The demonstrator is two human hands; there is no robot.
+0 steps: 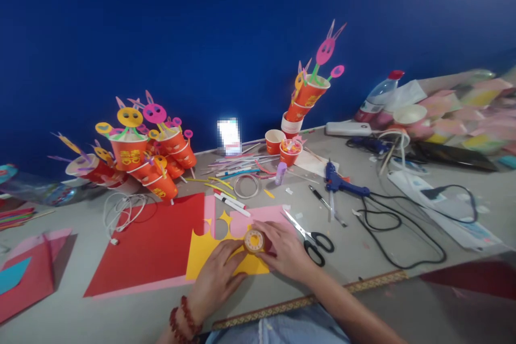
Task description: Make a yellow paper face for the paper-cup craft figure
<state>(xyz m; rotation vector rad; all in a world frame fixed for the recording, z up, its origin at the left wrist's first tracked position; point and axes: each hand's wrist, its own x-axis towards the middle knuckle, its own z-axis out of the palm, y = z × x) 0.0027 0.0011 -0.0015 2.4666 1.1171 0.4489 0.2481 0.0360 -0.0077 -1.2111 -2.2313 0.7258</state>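
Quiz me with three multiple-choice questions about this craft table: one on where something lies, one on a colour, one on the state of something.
1. Where are the scissors?
A. right of the right hand
B. on the red sheet
C. inside a cup

2. What colour is the sheet under both hands?
A. green
B. yellow
C. white

3. How does the tape roll stand?
A. hanging from the wall
B. lying alone by the glue gun
C. held between both hands

Answers: 1 A, they lie on the table beside that hand. 2 B, yellow with cut-out holes. 3 C, the left hand and right hand both touch it.
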